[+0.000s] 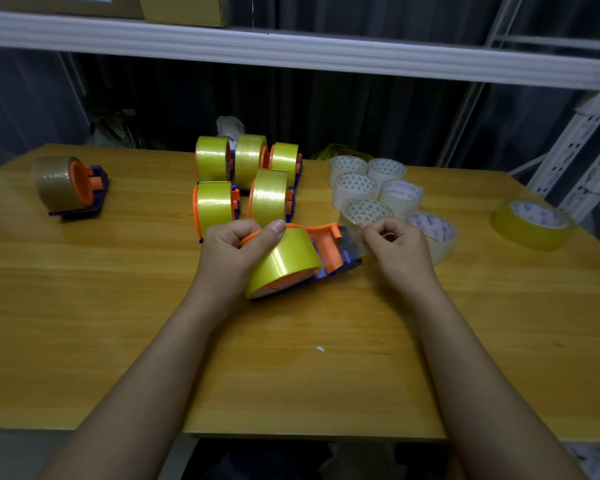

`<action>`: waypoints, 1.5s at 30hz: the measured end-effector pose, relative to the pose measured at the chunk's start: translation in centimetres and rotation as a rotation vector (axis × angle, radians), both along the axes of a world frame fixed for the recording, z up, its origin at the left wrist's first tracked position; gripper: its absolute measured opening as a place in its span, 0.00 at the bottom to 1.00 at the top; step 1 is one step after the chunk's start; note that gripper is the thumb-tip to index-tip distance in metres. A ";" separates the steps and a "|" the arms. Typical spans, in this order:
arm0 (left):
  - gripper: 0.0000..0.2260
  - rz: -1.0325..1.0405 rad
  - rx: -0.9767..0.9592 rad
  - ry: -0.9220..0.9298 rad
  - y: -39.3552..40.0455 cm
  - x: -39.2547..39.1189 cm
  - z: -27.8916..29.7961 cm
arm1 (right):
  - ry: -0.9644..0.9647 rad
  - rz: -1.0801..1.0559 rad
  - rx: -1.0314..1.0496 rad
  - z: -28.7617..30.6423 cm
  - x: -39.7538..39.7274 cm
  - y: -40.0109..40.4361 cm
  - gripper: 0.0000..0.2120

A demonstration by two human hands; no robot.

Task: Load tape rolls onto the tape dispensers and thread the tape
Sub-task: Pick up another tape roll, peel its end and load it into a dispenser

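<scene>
Our left hand [234, 249] grips the yellow tape roll [284, 263] on its dispenser [329, 249] — our right hand [395, 249] pinches the tape end [352, 239] above the surface [118, 306].

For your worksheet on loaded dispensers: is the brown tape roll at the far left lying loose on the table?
No, the brown roll sits mounted on an orange-and-blue dispenser.

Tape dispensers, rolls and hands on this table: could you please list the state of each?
Held dispenser: loaded, tape end pulled out.
Left hand: grips its roll.
Right hand: pinches tape end.
Five yellow dispensers: loaded.
Brown dispenser: loaded.
Loose rolls: unloaded.
</scene>
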State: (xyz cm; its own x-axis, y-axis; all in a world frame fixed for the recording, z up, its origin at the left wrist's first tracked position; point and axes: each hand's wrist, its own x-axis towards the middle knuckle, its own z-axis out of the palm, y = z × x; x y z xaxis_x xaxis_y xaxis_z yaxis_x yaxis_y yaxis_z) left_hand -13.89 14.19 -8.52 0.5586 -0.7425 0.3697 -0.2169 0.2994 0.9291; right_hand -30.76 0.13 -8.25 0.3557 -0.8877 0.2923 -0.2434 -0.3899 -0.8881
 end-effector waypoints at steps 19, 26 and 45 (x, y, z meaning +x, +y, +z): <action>0.28 -0.072 -0.016 0.059 0.2 -0.2 0.1 | -0.015 0.027 -0.096 -0.8 0.5 0.0 0.15; 0.23 -0.072 -0.016 0.037 0.4 -0.5 0.4 | -0.028 0.042 -0.083 -0.9 0.9 0.0 0.16; 0.25 -0.025 -0.082 0.126 0.3 -0.5 0.5 | -0.117 0.129 0.035 -0.9 0.8 -0.3 0.21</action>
State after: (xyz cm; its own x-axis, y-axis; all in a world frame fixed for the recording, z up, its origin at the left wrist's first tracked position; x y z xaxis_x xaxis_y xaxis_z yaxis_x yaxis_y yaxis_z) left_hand -14.35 14.54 -8.01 0.5862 -0.7268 0.3581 -0.0917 0.3796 0.9206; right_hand -29.99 -0.15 -9.17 0.4326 -0.8473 0.3082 -0.0873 -0.3796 -0.9210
